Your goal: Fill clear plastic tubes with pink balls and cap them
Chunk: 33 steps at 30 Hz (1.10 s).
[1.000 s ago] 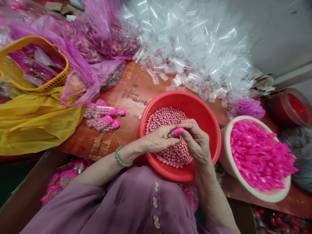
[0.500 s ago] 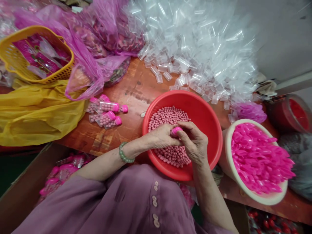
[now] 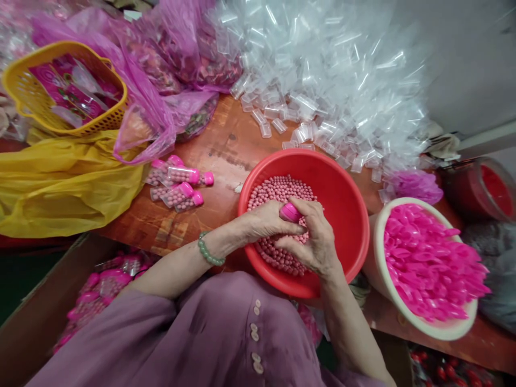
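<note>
Over the red basin [image 3: 350, 215] of small pink beads [image 3: 288, 189], my left hand [image 3: 264, 221] is closed around a small bottle with a bright pink cap [image 3: 290, 212]. The bottle's body is hidden by the fingers. My right hand [image 3: 316, 234] is beside it, thumb spread away from the index finger, whose tip is at the cap's edge. Several clear bottles [image 3: 177, 185] filled with pink beads and topped with pink caps lie on the table to the left.
Clear empty containers [image 3: 322, 80] are heaped at the back. A cream bucket [image 3: 379, 258] of pink plastic pieces [image 3: 431, 263] stands right. To the left are a yellow basket [image 3: 92, 126], a yellow bag [image 3: 68, 188] and pink bags [image 3: 137, 80]. Below lies a cardboard box [image 3: 44, 301] of pink-capped bottles.
My right thumb has come off the pink cap and moved down, opening the pinch. More of the cap shows now. My left hand keeps its hold on the bottle.
</note>
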{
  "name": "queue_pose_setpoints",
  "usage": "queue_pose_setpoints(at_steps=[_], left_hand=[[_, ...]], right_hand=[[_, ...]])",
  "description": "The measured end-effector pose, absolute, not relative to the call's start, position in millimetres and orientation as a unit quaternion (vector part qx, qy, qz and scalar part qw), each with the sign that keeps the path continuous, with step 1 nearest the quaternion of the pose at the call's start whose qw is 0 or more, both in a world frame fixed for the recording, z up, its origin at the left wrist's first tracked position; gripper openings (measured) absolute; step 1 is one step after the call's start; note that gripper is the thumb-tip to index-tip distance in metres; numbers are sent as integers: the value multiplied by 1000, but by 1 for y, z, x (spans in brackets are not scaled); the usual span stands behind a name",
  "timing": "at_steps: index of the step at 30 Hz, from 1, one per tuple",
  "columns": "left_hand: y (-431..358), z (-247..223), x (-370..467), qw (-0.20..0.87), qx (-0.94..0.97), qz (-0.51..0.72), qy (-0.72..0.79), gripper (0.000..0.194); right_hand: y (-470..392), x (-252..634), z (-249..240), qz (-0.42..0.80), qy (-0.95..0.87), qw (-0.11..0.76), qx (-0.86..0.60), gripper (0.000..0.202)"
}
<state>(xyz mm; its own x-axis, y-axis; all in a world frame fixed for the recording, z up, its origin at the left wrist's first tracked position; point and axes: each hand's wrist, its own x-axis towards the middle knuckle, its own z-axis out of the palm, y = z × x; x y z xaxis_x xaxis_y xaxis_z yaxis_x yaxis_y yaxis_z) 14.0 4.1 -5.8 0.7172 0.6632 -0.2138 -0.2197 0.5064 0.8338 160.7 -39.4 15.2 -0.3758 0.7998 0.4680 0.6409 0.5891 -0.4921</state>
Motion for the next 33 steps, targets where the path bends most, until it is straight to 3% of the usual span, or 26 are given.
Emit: queue_pose_setpoints(at_steps=[2,4,11,17,22,27,33], left_hand=[[4,-6,14,854,370,269,248,19],[4,-6,15,870,342,257,245,20],[6,1,11,898,306,258,183,32],[8,9,19,903,204,249,283,45],[3,11,35,870,201,280,352,32],[2,8,40,861,212,297,355,28],[9,6,36,883,183,270,338,46]], right_hand=[[-40,159,13,65,-843,295,-444,80],[-40,159,11,9,-854,262,-450,89],[-36,164,8,-90,-849,298,-428,77],[-37,163,8,-105,-856,276,-424,71],[-38,159,8,-109,-846,277,-441,58],[-39,162,6,-103,-847,272,-446,59],[-34,164,5,-5,-837,292,-463,70]])
